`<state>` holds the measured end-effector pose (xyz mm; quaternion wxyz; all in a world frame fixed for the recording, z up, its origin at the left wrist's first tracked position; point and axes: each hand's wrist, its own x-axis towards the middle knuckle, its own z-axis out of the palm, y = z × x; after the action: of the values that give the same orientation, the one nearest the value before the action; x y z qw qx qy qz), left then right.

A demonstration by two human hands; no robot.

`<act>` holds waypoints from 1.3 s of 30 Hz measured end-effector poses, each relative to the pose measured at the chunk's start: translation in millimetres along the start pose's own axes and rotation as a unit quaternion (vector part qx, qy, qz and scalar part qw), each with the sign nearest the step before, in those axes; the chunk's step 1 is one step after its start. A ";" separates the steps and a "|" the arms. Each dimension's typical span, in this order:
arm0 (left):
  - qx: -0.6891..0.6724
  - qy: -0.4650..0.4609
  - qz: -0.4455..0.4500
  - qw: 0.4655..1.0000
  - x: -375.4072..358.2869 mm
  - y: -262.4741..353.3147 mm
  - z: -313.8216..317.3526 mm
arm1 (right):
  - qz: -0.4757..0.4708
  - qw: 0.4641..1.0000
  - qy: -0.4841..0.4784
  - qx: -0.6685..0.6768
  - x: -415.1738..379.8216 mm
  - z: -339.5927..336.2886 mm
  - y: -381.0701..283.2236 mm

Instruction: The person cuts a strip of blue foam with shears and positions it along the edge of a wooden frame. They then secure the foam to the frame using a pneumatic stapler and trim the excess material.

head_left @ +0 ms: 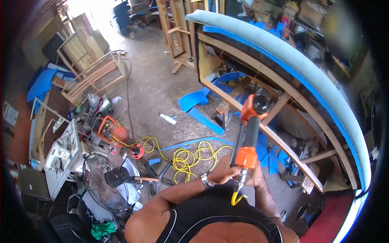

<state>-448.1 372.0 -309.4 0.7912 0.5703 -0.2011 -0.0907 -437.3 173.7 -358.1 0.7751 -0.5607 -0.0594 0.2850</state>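
Observation:
An orange and black air-powered nail or staple gun [250,135] points away from my body, its head near the wooden frame's lower rail. My left hand [223,171], with a metal watch at the wrist, is closed around the rear of the tool by its metal air fitting. On the other side, my right hand [255,175] grips the same rear end, partly hidden behind the orange part. A yellow hose [237,197] hangs from the fitting. The large curved wooden frame [283,109] has a pale padded edge [300,56] and blue strips beneath it.
Yellow hose coils [184,162], blue foam pieces [204,120] and a white tube [168,119] lie on the floor. A standing fan [101,182], an orange compressor [117,133] and a slatted wooden frame [97,79] are at left. Another wooden frame [175,32] stands behind.

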 end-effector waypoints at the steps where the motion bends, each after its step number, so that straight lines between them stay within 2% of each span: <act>1: -0.054 -0.002 0.005 0.999 -0.1 -3.4 -6.0 | 0.013 1.000 -0.013 -0.003 9.9 1.3 -1.0; 2: -0.044 0.007 -0.013 0.999 -1.1 -4.9 -13.8 | 0.041 0.993 -0.037 0.100 16.4 2.5 -5.6; 4: -0.023 0.027 -0.047 0.998 6.0 -3.6 -26.6 | 0.111 0.945 -0.066 0.302 29.5 18.0 -28.8; 5: -0.047 0.030 -0.021 0.998 13.1 -10.0 -32.3 | 0.022 0.978 -0.113 0.177 35.4 21.3 -40.3; 6: -0.011 0.035 0.009 0.999 23.1 -13.1 -38.8 | 0.012 0.988 -0.137 0.063 48.2 13.5 -51.6; 8: 0.065 0.046 0.072 0.994 48.6 -17.9 -53.6 | -0.024 0.968 -0.181 -0.171 73.2 -1.9 -74.1; 9: 0.129 0.033 0.063 0.989 57.2 -29.8 -68.8 | -0.040 0.975 -0.186 -0.114 87.2 1.9 -82.4; 10: 0.078 0.015 -0.008 0.997 74.7 -12.5 -70.6 | -0.050 0.976 -0.193 -0.086 103.9 3.9 -94.9; 12: -0.047 0.064 -0.037 0.996 102.0 -20.5 -81.8 | -0.070 0.975 -0.208 -0.029 137.2 7.9 -120.0; 14: 0.008 0.018 -0.003 1.000 124.9 -25.5 -104.2 | -0.087 0.975 -0.199 -0.051 161.8 0.1 -134.9; 15: -0.058 0.077 -0.008 0.995 141.3 -8.2 -97.3 | -0.093 0.977 -0.193 0.022 173.5 -1.2 -135.4; 16: -0.123 0.137 -0.005 0.983 157.7 9.0 -90.5 | -0.099 0.977 -0.186 -0.038 185.1 -1.9 -151.4; 18: -0.133 0.130 -0.043 0.982 177.8 7.0 -108.8 | -0.089 0.970 -0.168 -0.154 199.9 -3.4 -188.1; 22: -0.140 0.104 -0.089 0.981 207.8 -2.5 -144.1 | -0.120 0.968 -0.180 -0.124 239.0 -11.4 -188.8; 23: -0.140 0.099 -0.096 0.980 216.0 -4.0 -154.2 | -0.114 0.981 -0.158 -0.010 237.8 -4.5 -194.9; 25: -0.139 0.088 -0.112 0.980 233.6 -5.4 -175.0 | -0.083 0.985 -0.147 -0.044 266.8 -14.9 -180.0; 27: -0.148 0.066 -0.131 0.978 251.4 -8.2 -201.9 | -0.053 0.987 -0.132 0.071 285.0 -15.7 -172.4; 28: -0.169 0.014 -0.138 0.976 271.2 -12.6 -214.9 | -0.040 0.983 -0.122 0.128 294.8 -16.8 -170.8; 29: -0.188 -0.038 -0.145 0.971 291.6 -17.0 -227.2 | -0.086 0.985 -0.101 0.109 300.7 -7.0 -180.3; 31: -0.241 -0.118 -0.206 0.941 316.9 -17.5 -266.2 | -0.220 0.969 -0.024 -0.113 322.2 0.0 -191.5; 32: -0.234 -0.140 -0.218 0.937 323.4 -18.5 -289.4 | -0.282 0.907 0.031 -0.310 339.0 1.1 -189.2; 33: -0.202 -0.165 -0.210 0.942 336.3 -21.4 -311.3 | -0.252 0.957 0.016 -0.140 354.6 18.9 -189.6; 35: -0.044 -0.220 -0.113 0.968 361.1 -3.3 -342.6 | -0.186 0.922 0.105 -0.322 373.9 33.0 -194.0; 36: 0.072 -0.271 0.027 0.959 374.3 19.2 -349.2 | -0.153 0.916 0.132 -0.346 379.7 40.9 -198.7; 37: 0.055 -0.279 -0.005 0.959 382.8 37.2 -360.2 | -0.119 0.908 0.157 -0.370 385.5 48.7 -203.2; 39: 0.093 -0.320 0.002 0.943 398.0 38.0 -394.9 | -0.203 0.913 0.188 -0.300 387.0 70.4 -202.2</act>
<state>74.5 578.2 -294.3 0.6289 0.5820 -0.4524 -0.2472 -69.0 387.0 -237.8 0.6088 -0.7857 -0.1078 -0.0208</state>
